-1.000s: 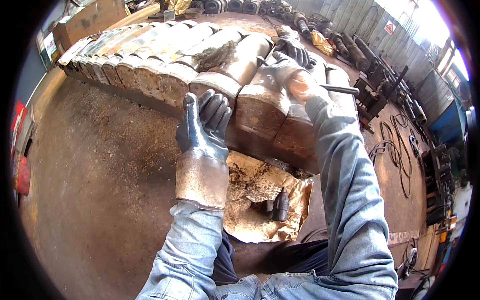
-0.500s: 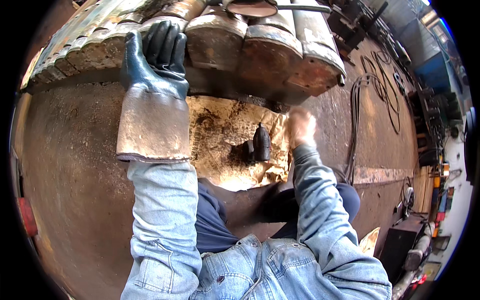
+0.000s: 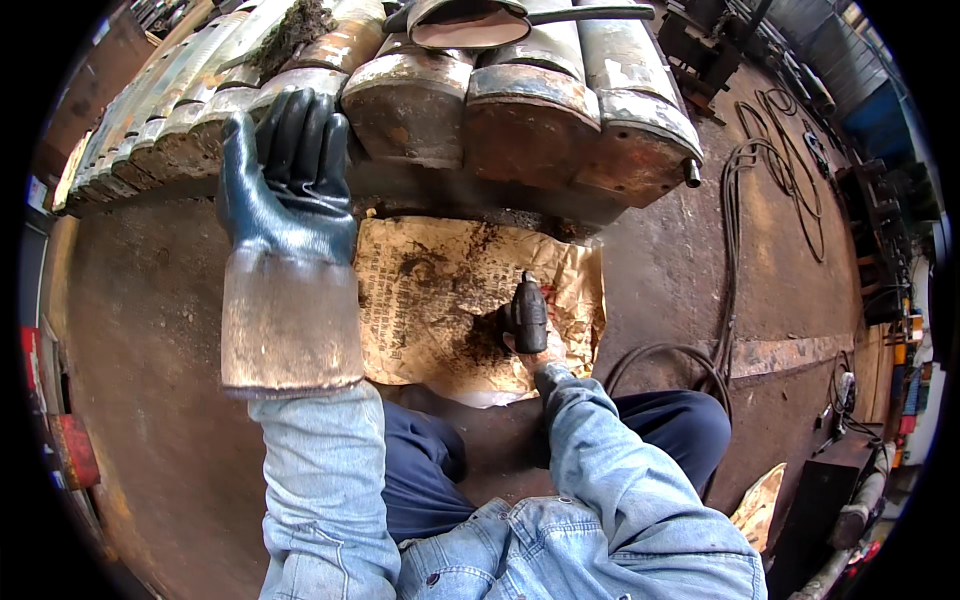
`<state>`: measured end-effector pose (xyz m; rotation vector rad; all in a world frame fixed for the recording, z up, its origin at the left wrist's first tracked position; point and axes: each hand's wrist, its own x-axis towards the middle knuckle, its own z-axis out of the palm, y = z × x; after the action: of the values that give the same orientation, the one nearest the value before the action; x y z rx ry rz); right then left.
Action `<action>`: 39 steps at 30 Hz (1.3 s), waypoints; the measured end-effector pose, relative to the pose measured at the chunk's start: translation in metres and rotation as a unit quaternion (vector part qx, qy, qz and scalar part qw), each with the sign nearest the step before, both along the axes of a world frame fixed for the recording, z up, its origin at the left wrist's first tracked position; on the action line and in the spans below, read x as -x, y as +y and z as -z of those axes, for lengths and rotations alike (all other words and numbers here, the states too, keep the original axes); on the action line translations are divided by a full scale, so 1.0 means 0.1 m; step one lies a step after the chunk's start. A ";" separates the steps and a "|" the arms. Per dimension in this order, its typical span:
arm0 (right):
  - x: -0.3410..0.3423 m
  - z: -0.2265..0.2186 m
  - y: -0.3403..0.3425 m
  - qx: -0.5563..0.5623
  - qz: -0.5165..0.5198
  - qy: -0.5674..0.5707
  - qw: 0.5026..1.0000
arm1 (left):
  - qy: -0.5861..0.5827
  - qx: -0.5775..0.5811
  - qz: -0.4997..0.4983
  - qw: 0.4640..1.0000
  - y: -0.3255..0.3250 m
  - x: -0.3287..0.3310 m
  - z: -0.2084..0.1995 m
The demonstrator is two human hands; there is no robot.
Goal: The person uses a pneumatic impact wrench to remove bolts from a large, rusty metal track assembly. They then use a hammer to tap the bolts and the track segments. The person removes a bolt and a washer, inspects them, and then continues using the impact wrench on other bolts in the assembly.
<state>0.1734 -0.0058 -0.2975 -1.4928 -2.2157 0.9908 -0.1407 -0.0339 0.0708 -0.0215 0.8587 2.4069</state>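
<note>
My left hand (image 3: 285,185) wears a dark blue-black coated glove with a long, dirty tan cuff. Its fingers are stretched out and hold nothing, close in front of the row of metal cylinders (image 3: 405,105). My right hand (image 3: 546,358) is bare and low over the brown paper sheet (image 3: 400,330). It is closed around the handle of a black, pistol-shaped impact wrench (image 3: 528,315), whose nose points away from me. The tool's body hides most of the fingers. Dark grime is smeared over the paper, which lies on the floor between my knees and the cylinders.
On top of the cylinders rests a cup-shaped piece (image 3: 470,25) beside a dark bar (image 3: 590,14). Black cables (image 3: 730,240) coil on the floor at the right. A dark box (image 3: 820,480) stands at the lower right, and a red object (image 3: 75,450) at the far left.
My right hand has moved left from the paper's right edge and taken hold of the impact wrench. My left hand stays outstretched by the cylinders. The view has shifted slightly.
</note>
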 end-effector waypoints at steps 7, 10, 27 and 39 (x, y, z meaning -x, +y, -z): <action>0.29 0.17 0.11 0.127 0.122 -0.050 0.983 | 0.030 0.003 0.036 0.999 -0.03 0.05 0.10; 0.34 0.21 0.22 0.083 0.095 -0.024 0.992 | 0.030 -0.025 0.064 0.997 -0.03 0.04 0.08; -0.35 -2.16 0.56 0.165 0.232 0.493 0.822 | -0.028 -0.031 0.082 0.996 0.02 -0.35 -0.06; -0.60 -2.40 0.85 0.063 0.260 0.514 0.815 | -0.010 -0.020 0.091 0.996 0.02 -0.31 -0.07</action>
<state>0.2331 0.0793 -0.0578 -1.0672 -0.9282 1.3073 -0.1096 -0.0320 0.0780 0.0459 0.7698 2.2488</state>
